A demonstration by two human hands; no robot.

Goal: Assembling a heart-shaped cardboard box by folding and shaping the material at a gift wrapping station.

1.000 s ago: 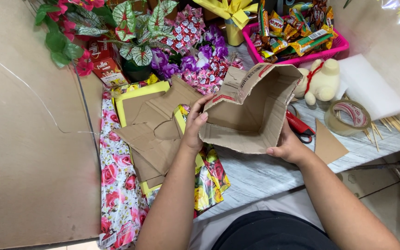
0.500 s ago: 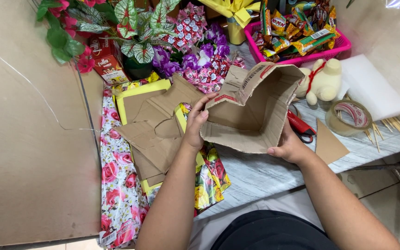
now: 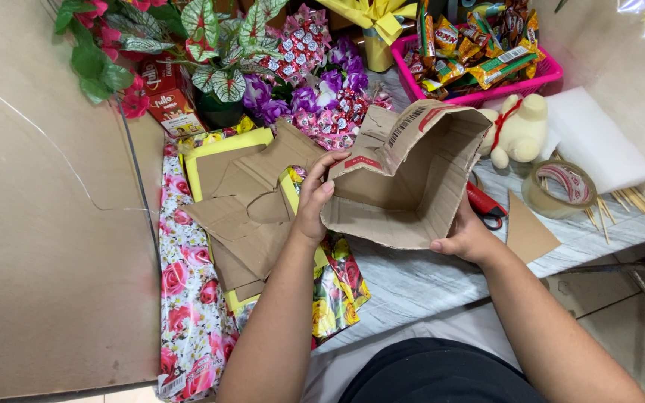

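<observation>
Cardboard box [image 3: 412, 179] open toward me, gripped between my left hand [image 3: 315, 200] and right hand [image 3: 466, 237]; scissors [image 3: 487, 209] just right.

Both hands hold a bent cardboard piece [image 3: 404, 179] above the table [image 3: 427, 280]. The left hand [image 3: 313, 200] grips its left edge, the right hand [image 3: 466, 237] its lower right corner. Cardboard scraps [image 3: 251, 205] lie at left, near floral paper [image 3: 188, 298]. Tape [image 3: 559, 189] and a plush toy [image 3: 518, 128] are at right.

One cardboard box [image 3: 412, 179] sits at centre, two hands on it. At two o'clock lie one pink basket [image 3: 543, 75], one plush toy [image 3: 520, 130] and one tape roll [image 3: 559, 188].
</observation>
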